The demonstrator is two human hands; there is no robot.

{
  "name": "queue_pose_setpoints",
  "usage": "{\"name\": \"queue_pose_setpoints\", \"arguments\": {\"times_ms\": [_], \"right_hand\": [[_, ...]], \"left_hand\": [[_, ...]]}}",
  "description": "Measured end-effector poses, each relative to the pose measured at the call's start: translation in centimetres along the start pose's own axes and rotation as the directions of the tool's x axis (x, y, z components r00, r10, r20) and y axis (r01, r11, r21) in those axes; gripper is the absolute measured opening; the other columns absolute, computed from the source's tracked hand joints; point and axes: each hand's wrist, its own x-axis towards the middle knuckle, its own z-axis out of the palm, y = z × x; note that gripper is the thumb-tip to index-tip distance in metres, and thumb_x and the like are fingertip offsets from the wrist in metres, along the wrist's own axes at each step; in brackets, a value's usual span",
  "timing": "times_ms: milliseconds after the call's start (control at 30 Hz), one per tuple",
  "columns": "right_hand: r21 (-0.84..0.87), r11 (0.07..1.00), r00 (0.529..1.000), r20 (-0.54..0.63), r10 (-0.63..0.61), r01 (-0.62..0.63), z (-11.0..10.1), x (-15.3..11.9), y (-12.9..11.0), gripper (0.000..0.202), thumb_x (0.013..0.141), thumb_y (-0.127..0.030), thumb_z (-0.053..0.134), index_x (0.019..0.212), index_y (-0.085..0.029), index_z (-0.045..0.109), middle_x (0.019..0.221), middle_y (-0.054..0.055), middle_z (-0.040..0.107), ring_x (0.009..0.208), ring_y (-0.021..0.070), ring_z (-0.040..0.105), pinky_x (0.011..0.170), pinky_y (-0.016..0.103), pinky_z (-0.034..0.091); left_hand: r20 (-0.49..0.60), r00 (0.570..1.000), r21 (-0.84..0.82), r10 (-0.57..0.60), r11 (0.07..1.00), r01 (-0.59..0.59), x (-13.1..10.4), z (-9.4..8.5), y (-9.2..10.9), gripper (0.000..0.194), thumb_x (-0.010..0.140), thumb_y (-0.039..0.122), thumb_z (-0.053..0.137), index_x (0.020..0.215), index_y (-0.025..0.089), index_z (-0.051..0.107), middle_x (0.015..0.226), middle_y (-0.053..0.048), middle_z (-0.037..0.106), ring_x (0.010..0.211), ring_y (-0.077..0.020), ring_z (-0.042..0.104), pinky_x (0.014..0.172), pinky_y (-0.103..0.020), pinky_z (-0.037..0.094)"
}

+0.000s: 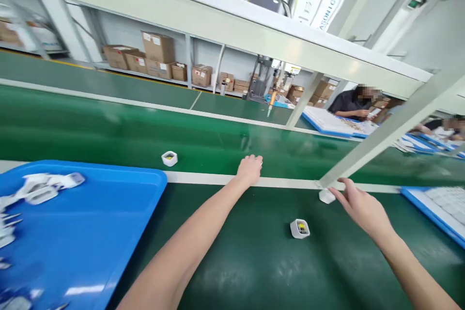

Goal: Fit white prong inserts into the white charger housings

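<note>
My left hand (250,169) reaches over the pale strip at the edge of the green belt. Its fingers are curled down and close together, and whatever may be under them is hidden. Beside the foot of a slanting post, my right hand (363,206) has thumb and finger apart. Its fingertips are at a small white block-shaped housing (327,196), perhaps touching it. Between my arms, on the dark green table, a white square housing (300,228) stands with its open top showing yellow and dark parts inside. A similar housing (169,158) sits on the belt to the left.
A blue tray (109,213) with white plastic parts lies at the left. Another blue tray (432,208) with white pieces is at the right edge. The slanting post (378,128) rises near my right hand. Across the belt (109,121), people sit by more trays, and cartons (159,47) fill a shelf.
</note>
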Motion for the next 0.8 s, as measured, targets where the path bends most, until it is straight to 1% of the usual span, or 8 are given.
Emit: {"name": "queue_pose_setpoints", "arguments": {"times_ms": [133,267,400,467,533,633,700,800], "right_hand": [[0.257,0.958,0.989,0.043,-0.141,0.125,-0.7,-2.0,-5.0,0.052,0.097,-0.069,0.038,0.122,-0.024,0.049,0.074,0.001,0.063,0.056,0.0196,0.062,0.051,0.028,0.047],[0.397,0.857,0.917,0.085,-0.389,0.327,0.3,-3.7,-12.1,0.049,0.099,-0.067,0.037,0.123,-0.027,0.052,0.073,-0.001,0.059,0.050,0.0153,0.055,0.047,0.026,0.045],[0.383,0.796,0.857,0.021,-0.514,0.468,2.4,-4.4,-16.3,0.046,0.103,-0.060,0.030,0.123,-0.025,0.053,0.095,0.005,0.061,0.061,0.0169,0.062,0.047,0.027,0.046],[0.383,0.775,0.841,-0.008,-0.542,0.503,3.8,-4.7,-17.0,0.045,0.103,-0.058,0.034,0.130,-0.026,0.051,0.111,0.009,0.059,0.073,0.0192,0.065,0.048,0.028,0.050],[0.400,0.737,0.815,-0.045,-0.577,0.544,5.0,-5.0,-17.1,0.042,0.102,-0.055,0.039,0.132,-0.028,0.052,0.119,0.011,0.054,0.083,0.0214,0.066,0.049,0.028,0.052],[0.434,0.677,0.776,-0.091,-0.624,0.595,5.9,-5.3,-16.7,0.027,0.104,-0.044,0.041,0.117,-0.027,0.057,0.121,0.012,0.052,0.091,0.0233,0.064,0.057,0.032,0.058],[0.470,0.655,0.772,-0.097,-0.628,0.592,5.8,-5.4,-16.3,0.019,0.104,-0.036,0.040,0.103,-0.024,0.056,0.118,0.011,0.054,0.093,0.0233,0.062,0.066,0.036,0.060],[0.520,0.636,0.778,-0.092,-0.622,0.570,5.2,-5.4,-15.9,0.014,0.104,-0.027,0.040,0.094,-0.023,0.050,0.110,0.009,0.057,0.093,0.0229,0.061,0.074,0.038,0.060]], "left_hand": [[0.080,0.993,0.042,0.091,0.995,-0.094,-3.2,-0.3,0.9,0.036,0.093,0.046,0.062,0.117,0.019,0.060,0.114,-0.011,0.066,0.106,-0.0265,0.066,0.085,-0.033,0.052],[0.250,0.956,0.111,0.151,0.977,-0.184,-8.3,0.4,2.7,0.052,0.087,0.064,0.063,0.113,0.019,0.060,0.103,-0.010,0.070,0.103,-0.0275,0.068,0.086,-0.035,0.053],[0.382,0.922,0.187,0.057,0.973,-0.137,-10.5,-2.2,-0.4,0.073,0.074,0.075,0.069,0.120,0.020,0.054,0.097,-0.007,0.071,0.093,-0.0275,0.070,0.079,-0.033,0.054],[0.311,0.950,0.257,-0.040,0.965,-0.043,-10.3,-5.1,-4.0,0.069,0.081,0.071,0.064,0.128,0.022,0.050,0.110,-0.011,0.068,0.104,-0.0295,0.067,0.084,-0.034,0.052],[0.206,0.966,0.328,-0.154,0.941,0.080,-9.9,-8.1,-7.9,0.055,0.096,0.054,0.053,0.136,0.018,0.044,0.129,-0.019,0.059,0.118,-0.0320,0.060,0.095,-0.039,0.048],[0.190,0.952,0.357,-0.240,0.920,0.161,-10.1,-10.7,-11.9,0.039,0.099,0.028,0.047,0.136,0.016,0.048,0.126,-0.017,0.060,0.113,-0.0262,0.062,0.095,-0.034,0.046],[0.216,0.950,0.341,-0.226,0.929,0.143,-10.4,-11.0,-12.6,0.035,0.098,0.024,0.045,0.131,0.017,0.052,0.116,-0.012,0.064,0.104,-0.0215,0.064,0.090,-0.028,0.047],[0.239,0.960,0.303,-0.148,0.950,0.071,-11.1,-9.9,-11.2,0.032,0.098,0.031,0.048,0.127,0.020,0.055,0.110,-0.008,0.067,0.100,-0.0201,0.065,0.084,-0.025,0.047]]}}
